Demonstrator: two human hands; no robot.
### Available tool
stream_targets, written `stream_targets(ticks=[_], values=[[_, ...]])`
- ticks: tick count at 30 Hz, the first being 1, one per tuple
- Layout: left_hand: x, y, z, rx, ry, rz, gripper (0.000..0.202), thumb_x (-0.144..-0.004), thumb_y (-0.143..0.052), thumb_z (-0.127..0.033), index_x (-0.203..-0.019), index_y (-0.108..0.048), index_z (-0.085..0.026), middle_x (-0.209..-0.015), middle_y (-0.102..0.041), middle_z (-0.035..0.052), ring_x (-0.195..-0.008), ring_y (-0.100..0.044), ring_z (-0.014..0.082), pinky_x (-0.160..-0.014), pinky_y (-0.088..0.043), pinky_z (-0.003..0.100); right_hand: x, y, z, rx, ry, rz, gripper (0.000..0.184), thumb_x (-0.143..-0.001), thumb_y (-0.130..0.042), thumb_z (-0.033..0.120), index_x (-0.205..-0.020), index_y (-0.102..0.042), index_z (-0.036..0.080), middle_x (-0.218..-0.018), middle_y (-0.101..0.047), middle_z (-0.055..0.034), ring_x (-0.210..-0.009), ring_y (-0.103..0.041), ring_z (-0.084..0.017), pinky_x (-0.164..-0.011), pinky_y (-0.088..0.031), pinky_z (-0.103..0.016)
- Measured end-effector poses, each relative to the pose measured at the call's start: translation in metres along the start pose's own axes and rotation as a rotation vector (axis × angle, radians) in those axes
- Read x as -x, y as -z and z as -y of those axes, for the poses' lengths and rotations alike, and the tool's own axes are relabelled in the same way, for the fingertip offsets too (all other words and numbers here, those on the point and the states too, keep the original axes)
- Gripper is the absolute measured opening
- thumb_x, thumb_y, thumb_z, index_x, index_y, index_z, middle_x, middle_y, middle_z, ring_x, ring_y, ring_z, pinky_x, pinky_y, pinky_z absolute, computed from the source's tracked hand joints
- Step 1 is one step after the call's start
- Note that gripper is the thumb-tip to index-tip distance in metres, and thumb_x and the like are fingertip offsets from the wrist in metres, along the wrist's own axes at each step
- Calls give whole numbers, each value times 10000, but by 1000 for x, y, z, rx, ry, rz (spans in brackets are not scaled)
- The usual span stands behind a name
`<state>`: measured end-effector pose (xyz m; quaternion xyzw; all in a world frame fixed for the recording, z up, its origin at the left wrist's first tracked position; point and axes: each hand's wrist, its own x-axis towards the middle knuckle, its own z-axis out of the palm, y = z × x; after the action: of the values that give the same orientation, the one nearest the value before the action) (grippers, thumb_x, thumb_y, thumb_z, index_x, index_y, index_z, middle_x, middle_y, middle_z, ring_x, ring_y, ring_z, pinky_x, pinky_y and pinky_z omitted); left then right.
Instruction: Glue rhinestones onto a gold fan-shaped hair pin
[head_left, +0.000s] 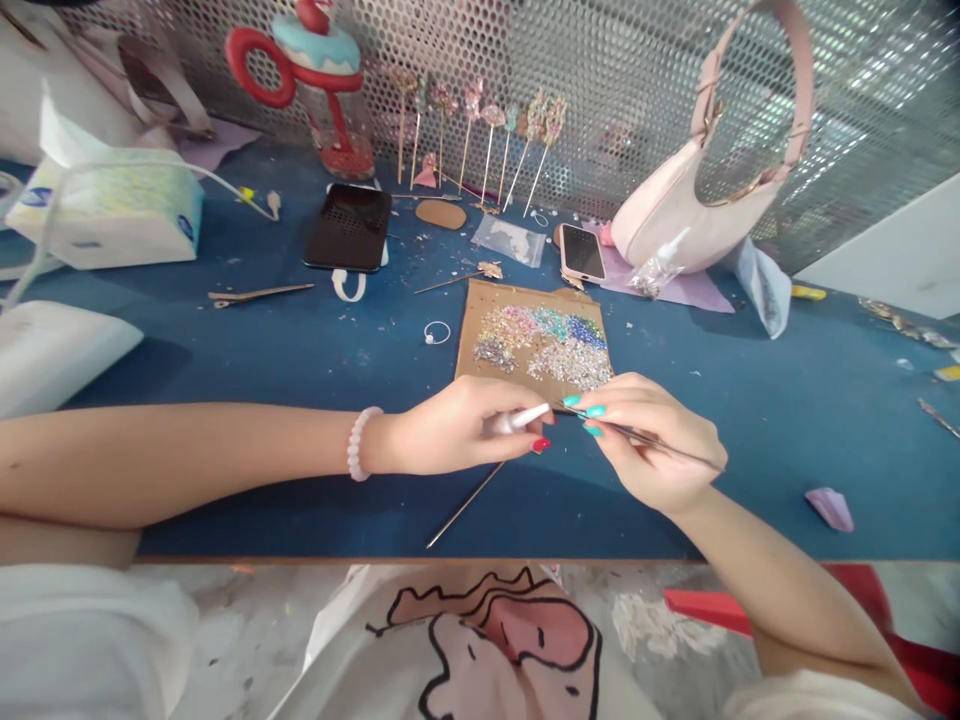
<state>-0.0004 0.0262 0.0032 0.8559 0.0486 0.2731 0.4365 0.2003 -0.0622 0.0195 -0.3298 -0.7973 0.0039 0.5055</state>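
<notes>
My left hand point(457, 425) is closed around a small white bottle with a tapered nozzle point(531, 415), like a glue bottle, which points right. My right hand point(656, 435) pinches a pair of thin metal tweezers point(649, 440), their tips close to the nozzle; whether they touch, or grip anything, I cannot tell. Just beyond both hands lies a cardboard sheet point(469, 335) bearing loose rhinestones point(566, 360) in patches of silver, pink, teal and blue. Below my left hand a thin metal stick point(465, 508) slants toward the table's front edge.
Decorated sticks point(487, 130) stand along the perforated metal panel point(585, 80). Farther back are a dark tablet-like device point(349, 228), a phone point(582, 252), a red-lidded cup point(337, 110) and a pink handbag point(690, 205). At left sit a tissue pack point(112, 210) and a cable point(225, 180).
</notes>
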Motion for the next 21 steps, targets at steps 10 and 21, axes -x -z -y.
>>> stream_targets(ticks=[10, 21], values=[[2, -1, 5, 1, -66, -19, 81, -881, -584, -186, -934, -622, -138, -826, -684, 32, -710, -617, 102, -640, -452, 175, -3, 1, 0, 12, 56, 77, 390, -703, -670, -2, -1048, -630, 176, -879, -737, -90, -741, -689, -190, -625, -569, -356], [4, -2, 6, -57, -83, 0, 119, -911, -520, -218, -912, -592, -124, -768, -643, 38, -621, -544, 99, -580, -407, 185, 0, -1, 3, -138, -110, 29, 402, -733, -632, -16, -1049, -648, 233, -888, -739, -48, -754, -680, -172, -652, -570, -346]])
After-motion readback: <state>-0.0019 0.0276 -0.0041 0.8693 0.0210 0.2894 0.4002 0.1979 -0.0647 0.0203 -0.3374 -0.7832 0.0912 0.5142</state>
